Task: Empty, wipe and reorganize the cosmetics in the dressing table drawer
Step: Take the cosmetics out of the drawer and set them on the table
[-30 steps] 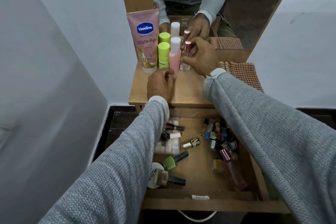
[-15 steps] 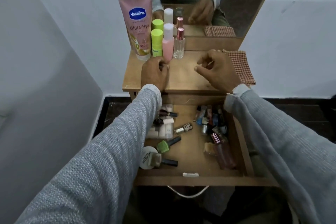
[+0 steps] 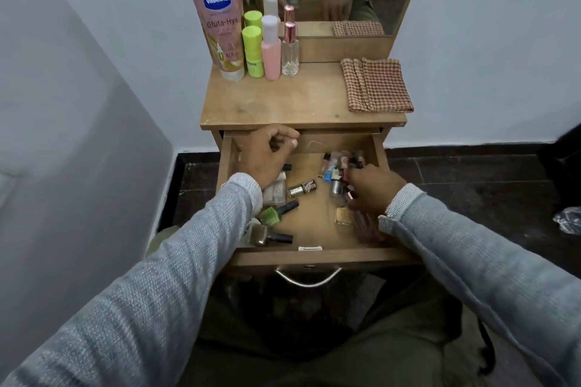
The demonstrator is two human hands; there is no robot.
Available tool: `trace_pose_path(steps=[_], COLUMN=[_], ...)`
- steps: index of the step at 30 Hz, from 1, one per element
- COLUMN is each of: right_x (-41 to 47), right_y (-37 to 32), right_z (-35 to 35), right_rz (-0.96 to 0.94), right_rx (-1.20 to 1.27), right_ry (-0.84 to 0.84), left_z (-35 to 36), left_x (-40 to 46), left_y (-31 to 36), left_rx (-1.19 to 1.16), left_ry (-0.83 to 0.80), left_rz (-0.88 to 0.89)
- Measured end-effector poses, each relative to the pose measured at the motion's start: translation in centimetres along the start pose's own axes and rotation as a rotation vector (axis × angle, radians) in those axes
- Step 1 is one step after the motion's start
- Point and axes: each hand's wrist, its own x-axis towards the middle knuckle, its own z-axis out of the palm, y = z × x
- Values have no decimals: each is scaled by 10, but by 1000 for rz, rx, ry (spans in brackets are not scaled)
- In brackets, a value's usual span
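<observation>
The dressing table drawer (image 3: 308,256) stands pulled open, with nail polish bottles lying loose inside: a green one (image 3: 273,214), a gold one (image 3: 261,234), a silver one (image 3: 301,188) and a cluster (image 3: 338,165) at the back right. My left hand (image 3: 267,151) hovers with curled fingers over the drawer's back left corner and holds nothing. My right hand (image 3: 374,188) reaches into the right side, fingers curled round the cap end of a long pink bottle (image 3: 366,228). Beside it lies a small yellow bottle (image 3: 342,215).
On the tabletop (image 3: 283,100) a Vaseline tube (image 3: 220,19), a green bottle (image 3: 253,53), a pink bottle with a white cap (image 3: 271,53) and a clear perfume bottle (image 3: 290,47) stand at the back left. A folded checked cloth (image 3: 375,85) lies at the right. A mirror rises behind.
Both hands have dropped from the tabletop into the open drawer. The right hand left the clear perfume bottle standing in the row and now grips the long pink bottle.
</observation>
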Motion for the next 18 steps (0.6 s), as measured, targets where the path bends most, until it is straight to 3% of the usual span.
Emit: trace_pose_path(steps=[6, 12, 18], right_x=[-9, -18, -20], right_y=[-6, -3, 3], right_z=[5, 16, 9], right_rz=[24, -59, -120], right_rx=[30, 107, 241], right_ry=[-58, 12, 111], left_z=[10, 10, 14], left_x=[-22, -41, -52], left_y=[-6, -11, -5], left_rx=[-33, 12, -118], left_ry=[-188, -254, -345], left_rz=[-71, -159, -265])
